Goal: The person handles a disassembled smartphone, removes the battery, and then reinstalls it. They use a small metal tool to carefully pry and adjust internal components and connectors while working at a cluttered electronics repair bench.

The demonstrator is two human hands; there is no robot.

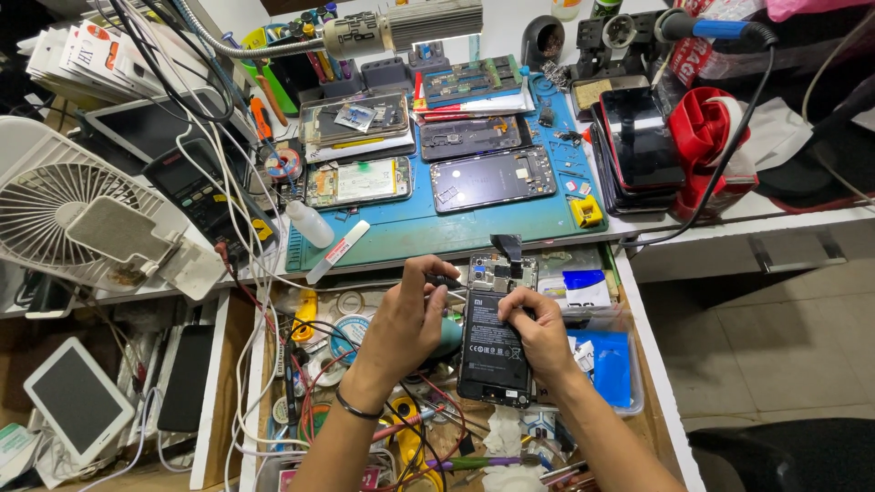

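We hold the opened phone (493,337) over the open drawer (653,364), below the desk's front edge. Our right hand (540,335) clamps its side to steady it; our left hand (407,319) pinches a thin tool (448,281) at its top, near the blue mat (437,230).

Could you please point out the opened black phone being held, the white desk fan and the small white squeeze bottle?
Opened black phone (493,351), head view, on its battery.
White desk fan (50,208), head view, on its grille.
Small white squeeze bottle (311,225), head view, on its body.
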